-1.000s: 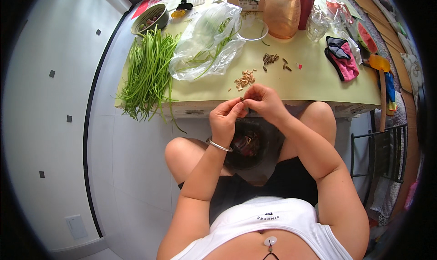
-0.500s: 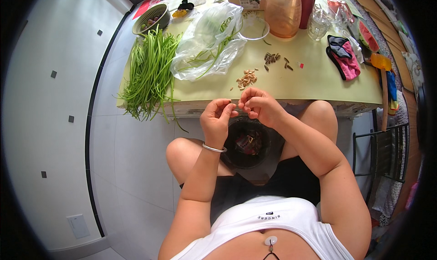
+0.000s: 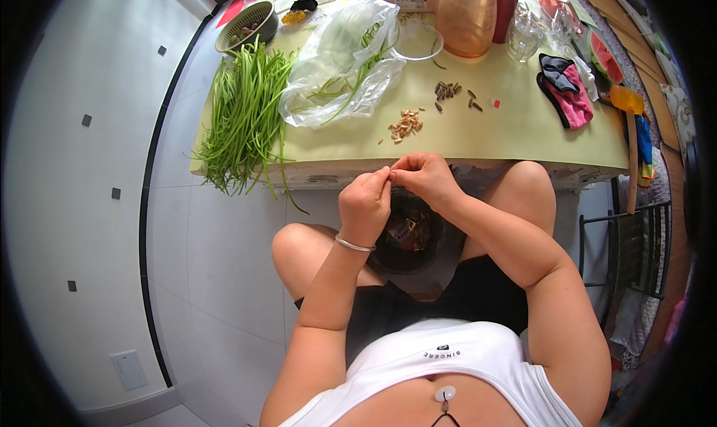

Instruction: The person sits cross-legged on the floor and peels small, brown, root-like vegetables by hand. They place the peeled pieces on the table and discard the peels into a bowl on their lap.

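Observation:
My left hand (image 3: 367, 197) and my right hand (image 3: 429, 179) meet fingertip to fingertip just off the near edge of the table. Both are closed in a pinch; whatever lies between the fingertips is too small to make out. Just beyond them is a small heap of pale shelled kernels (image 3: 405, 126). Farther back sits a little pile of dark sunflower seeds (image 3: 448, 91), with a few more seeds (image 3: 474, 100) to its right. Below my hands, a dark waste bin (image 3: 407, 257) stands between my knees, with wrappers and scraps inside.
Long green vegetable stalks (image 3: 246, 121) overhang the table's (image 3: 515, 144) left front edge beside a clear plastic bag (image 3: 328, 91). At the back are a colander (image 3: 250, 25), an orange jar (image 3: 464, 20) and a glass (image 3: 524, 38). Pink-and-grey cloth (image 3: 567, 91) lies right, above a dark metal rack (image 3: 631, 251).
My hands have come together; the fingertips that were slightly apart now touch. My left hand has turned and moved a little to the right.

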The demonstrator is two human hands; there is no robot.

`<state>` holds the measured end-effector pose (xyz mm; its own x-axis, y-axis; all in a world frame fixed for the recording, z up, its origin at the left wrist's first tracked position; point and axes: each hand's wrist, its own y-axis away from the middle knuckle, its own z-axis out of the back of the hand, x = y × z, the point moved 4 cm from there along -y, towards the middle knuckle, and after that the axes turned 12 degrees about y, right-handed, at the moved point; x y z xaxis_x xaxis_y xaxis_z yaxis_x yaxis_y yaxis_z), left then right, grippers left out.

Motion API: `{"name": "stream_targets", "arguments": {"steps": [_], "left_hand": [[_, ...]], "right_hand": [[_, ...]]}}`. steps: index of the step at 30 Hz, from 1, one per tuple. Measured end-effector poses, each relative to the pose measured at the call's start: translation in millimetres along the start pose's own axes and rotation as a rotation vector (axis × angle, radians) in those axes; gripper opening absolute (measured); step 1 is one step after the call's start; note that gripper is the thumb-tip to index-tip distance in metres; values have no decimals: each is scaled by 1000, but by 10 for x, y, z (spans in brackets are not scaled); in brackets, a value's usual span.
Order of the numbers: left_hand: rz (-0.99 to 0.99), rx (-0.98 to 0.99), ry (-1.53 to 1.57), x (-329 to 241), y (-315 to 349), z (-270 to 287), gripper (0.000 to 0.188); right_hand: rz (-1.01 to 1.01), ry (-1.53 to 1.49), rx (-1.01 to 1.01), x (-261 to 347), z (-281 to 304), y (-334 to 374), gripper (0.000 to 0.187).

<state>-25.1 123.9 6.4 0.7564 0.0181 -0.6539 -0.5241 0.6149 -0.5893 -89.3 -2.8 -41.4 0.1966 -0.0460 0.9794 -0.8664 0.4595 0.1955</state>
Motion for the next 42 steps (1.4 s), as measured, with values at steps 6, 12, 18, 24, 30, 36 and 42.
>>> {"name": "stream_targets", "arguments": {"steps": [6, 12, 18, 24, 30, 36, 42], "left_hand": [[17, -7, -11, -23, 1, -31, 20], [31, 25, -17, -34, 34, -61, 20], [72, 11, 71, -31, 33, -44, 22], [662, -74, 902, 173, 75, -50, 20], [877, -67, 1154, 296, 101, -12, 16], [890, -12, 1171, 347, 105, -2, 12], [704, 140, 855, 225, 40, 78, 9]], "right_hand": [[42, -50, -56, -25, -27, 8, 18], [42, 171, -41, 76, 3, 28, 15], [-51, -24, 66, 16, 20, -27, 10], [-149, -217, 196, 118, 29, 4, 7], [-134, -223, 233, 120, 23, 1, 10], [-88, -81, 222, 190, 19, 33, 12], [-93, 7, 323, 211, 104, 52, 9]]}}
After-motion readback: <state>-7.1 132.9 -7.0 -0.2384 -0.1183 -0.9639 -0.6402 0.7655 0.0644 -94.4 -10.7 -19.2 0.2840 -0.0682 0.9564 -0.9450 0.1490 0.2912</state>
